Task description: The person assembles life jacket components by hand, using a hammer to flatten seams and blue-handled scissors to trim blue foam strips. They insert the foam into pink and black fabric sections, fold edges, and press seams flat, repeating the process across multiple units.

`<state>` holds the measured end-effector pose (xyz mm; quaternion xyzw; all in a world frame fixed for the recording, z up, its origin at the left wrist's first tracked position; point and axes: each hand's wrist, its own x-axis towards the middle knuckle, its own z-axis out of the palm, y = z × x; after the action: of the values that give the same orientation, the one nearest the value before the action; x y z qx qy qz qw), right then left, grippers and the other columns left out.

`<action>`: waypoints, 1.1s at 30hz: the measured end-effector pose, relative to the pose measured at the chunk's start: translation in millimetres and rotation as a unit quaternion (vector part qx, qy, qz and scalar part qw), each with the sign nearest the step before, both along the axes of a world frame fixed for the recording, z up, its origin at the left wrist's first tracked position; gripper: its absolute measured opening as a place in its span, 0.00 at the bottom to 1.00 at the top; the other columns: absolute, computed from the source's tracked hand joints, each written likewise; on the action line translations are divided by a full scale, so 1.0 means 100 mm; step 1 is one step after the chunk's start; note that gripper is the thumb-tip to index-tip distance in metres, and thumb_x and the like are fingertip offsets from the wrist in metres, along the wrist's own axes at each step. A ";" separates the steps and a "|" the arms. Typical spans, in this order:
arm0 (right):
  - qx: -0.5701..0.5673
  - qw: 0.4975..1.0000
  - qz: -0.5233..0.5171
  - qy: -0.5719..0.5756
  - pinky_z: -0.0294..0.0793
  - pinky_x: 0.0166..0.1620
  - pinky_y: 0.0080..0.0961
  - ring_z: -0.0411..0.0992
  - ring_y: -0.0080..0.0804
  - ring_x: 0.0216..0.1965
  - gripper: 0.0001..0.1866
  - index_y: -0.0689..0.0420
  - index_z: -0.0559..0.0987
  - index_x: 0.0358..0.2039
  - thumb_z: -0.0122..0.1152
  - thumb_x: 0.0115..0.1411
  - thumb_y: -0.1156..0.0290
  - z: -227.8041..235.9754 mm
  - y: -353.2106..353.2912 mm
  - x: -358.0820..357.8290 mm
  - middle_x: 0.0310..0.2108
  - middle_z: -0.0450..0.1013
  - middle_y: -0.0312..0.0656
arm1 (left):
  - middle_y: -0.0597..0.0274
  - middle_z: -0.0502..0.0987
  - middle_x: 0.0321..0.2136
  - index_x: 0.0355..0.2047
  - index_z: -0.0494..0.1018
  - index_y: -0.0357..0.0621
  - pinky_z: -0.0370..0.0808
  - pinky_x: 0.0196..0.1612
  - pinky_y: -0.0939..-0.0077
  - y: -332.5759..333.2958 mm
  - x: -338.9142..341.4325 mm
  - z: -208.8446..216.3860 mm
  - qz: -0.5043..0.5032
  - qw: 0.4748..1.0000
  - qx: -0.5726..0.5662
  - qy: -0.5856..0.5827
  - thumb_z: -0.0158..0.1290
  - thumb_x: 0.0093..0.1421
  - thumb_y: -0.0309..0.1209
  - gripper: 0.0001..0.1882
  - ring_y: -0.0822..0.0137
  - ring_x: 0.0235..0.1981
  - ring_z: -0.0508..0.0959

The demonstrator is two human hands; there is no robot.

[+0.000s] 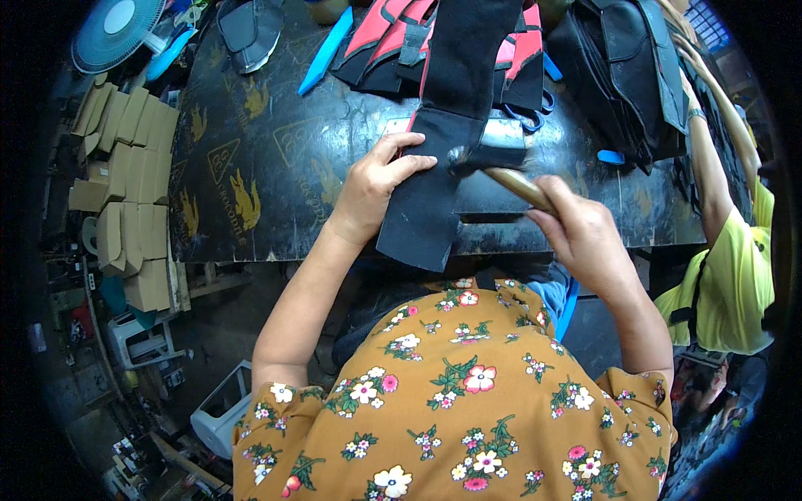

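A long black strip of leather-like material (422, 200) with a red edge lies along the table, its near end reaching the front edge. My left hand (376, 179) grips the strip's left side, with thumb and finger pressed on top. My right hand (585, 230) is closed around the wooden handle of a hammer (518, 187). The hammer's head, smeared by motion, is over the strip's right side, close to my left fingertips; whether it touches the strip I cannot tell. Past the strip lies a pile of red and black pieces (384, 42).
Scissors (547, 102) with dark blue handles lie beyond the hammer. Black folded pieces (618, 75) are stacked at the back right, near a co-worker in a yellow shirt (723, 284). A fan (117, 32) stands far left, above cardboard boxes (129, 192). Plastic stools (221, 409) stand below left.
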<state>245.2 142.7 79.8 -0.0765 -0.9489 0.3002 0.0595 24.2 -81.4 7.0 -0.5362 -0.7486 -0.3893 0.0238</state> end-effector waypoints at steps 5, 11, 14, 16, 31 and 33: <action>0.002 0.988 0.042 0.151 0.78 0.39 0.50 0.79 0.63 0.37 0.13 0.59 0.71 0.49 0.64 0.67 0.72 0.01 -0.16 -0.02 0.33 0.79 0.56 | 0.52 0.80 0.53 0.42 0.85 0.45 0.81 0.55 0.64 0.03 0.00 -0.02 0.003 1.000 0.018 -0.015 0.57 0.57 0.20 0.14 0.51 0.52 0.83; -0.025 0.997 -0.045 -0.053 0.76 0.37 0.47 0.78 0.62 0.34 0.13 0.57 0.72 0.48 0.63 0.70 0.65 -0.03 0.11 0.13 0.29 0.77 0.56 | 0.56 0.78 0.59 0.38 0.86 0.50 0.64 0.71 0.51 -0.11 -0.16 0.35 0.001 0.999 -0.008 0.050 0.63 0.48 0.18 0.17 0.49 0.70 0.66; -0.100 0.988 -0.110 0.037 0.73 0.38 0.31 0.71 0.36 0.29 0.11 0.58 0.74 0.50 0.61 0.72 0.68 -0.08 0.27 0.20 0.29 0.72 0.49 | 0.53 0.77 0.60 0.51 0.80 0.45 0.68 0.69 0.54 -0.55 -0.40 1.06 -0.098 0.969 0.158 -0.164 0.55 0.68 0.31 0.13 0.51 0.65 0.74; -0.106 0.982 -0.140 0.070 0.72 0.39 0.27 0.68 0.26 0.32 0.12 0.60 0.74 0.52 0.59 0.73 0.68 -0.06 0.35 0.24 0.30 0.71 0.42 | 0.44 0.73 0.62 0.59 0.72 0.34 0.71 0.67 0.56 -0.83 -0.45 1.54 -0.129 0.874 0.321 -0.341 0.51 0.72 0.39 0.23 0.53 0.62 0.76; 0.056 0.993 -0.041 -0.092 0.76 0.36 0.51 0.79 0.60 0.31 0.18 0.59 0.68 0.54 0.58 0.73 0.61 -0.12 0.17 -0.01 0.28 0.78 0.56 | 0.63 0.74 0.45 0.49 0.70 0.40 0.67 0.61 0.72 -0.01 -0.23 0.29 -0.108 0.918 -0.193 -0.330 0.53 0.70 0.28 0.10 0.70 0.52 0.72; 0.036 0.995 -0.071 -0.059 0.75 0.38 0.55 0.78 0.66 0.37 0.14 0.56 0.71 0.51 0.58 0.72 0.63 -0.01 0.21 -0.02 0.31 0.78 0.60 | 0.63 0.74 0.44 0.49 0.70 0.40 0.66 0.61 0.73 -0.03 -0.23 0.27 -0.134 0.922 -0.164 -0.323 0.53 0.70 0.28 0.10 0.71 0.52 0.71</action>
<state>243.1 163.5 78.6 -0.1586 -0.9533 0.2555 0.0275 0.7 -84.5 34.4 -0.4728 -0.6903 -0.4124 -0.3604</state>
